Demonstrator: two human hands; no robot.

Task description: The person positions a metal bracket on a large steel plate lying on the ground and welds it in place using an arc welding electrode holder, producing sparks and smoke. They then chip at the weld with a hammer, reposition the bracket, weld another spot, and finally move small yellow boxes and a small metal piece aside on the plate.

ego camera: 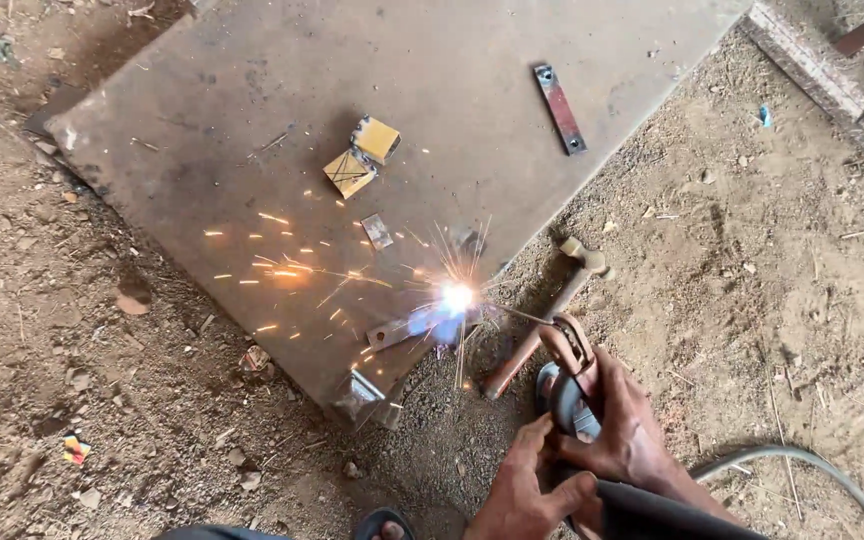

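Dirt floor with scraps at left of frame. A big rusty steel plate lies flat on it, filling upper left to centre. Two small yellow square blocks sit touching each other mid-plate, a tiny flat metal piece just below them. Orange sparks scatter across the plate's lower part. A bright white-blue welding arc burns at the plate's lower right edge, on a small metal strip. A red flat bar with holes lies on the plate in the upper centre-right. A hammer lies on the dirt just right of the arc. Left hand at bottom centre wraps the holder's dark handle. Right hand closes around the electrode holder, rod tip at the arc. Grey cable curves away lower right. A steel beam runs along the upper right.
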